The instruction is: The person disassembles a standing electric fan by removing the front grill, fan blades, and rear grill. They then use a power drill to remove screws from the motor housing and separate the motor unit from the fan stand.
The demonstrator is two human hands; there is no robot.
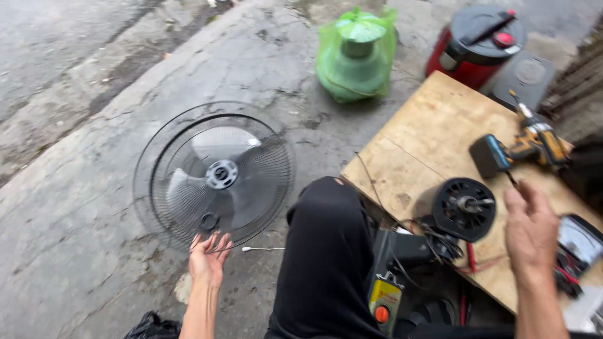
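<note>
Head view: green plastic bag (357, 55) on the concrete ground (75, 207) w/ a round green appliance inside; red cooker (477, 44), lid shut, just beside the plywood board (427, 138). On the board: fan motor (465, 208), cordless drill (524, 145), multimeter (581, 242). Your left hand (208, 256) is open, fingers spread, tips at the rim of the fan guard (213, 174), which lies flat w/ blades inside. Your right hand (531, 231) hangs half open, empty, over the board near the motor.
</note>
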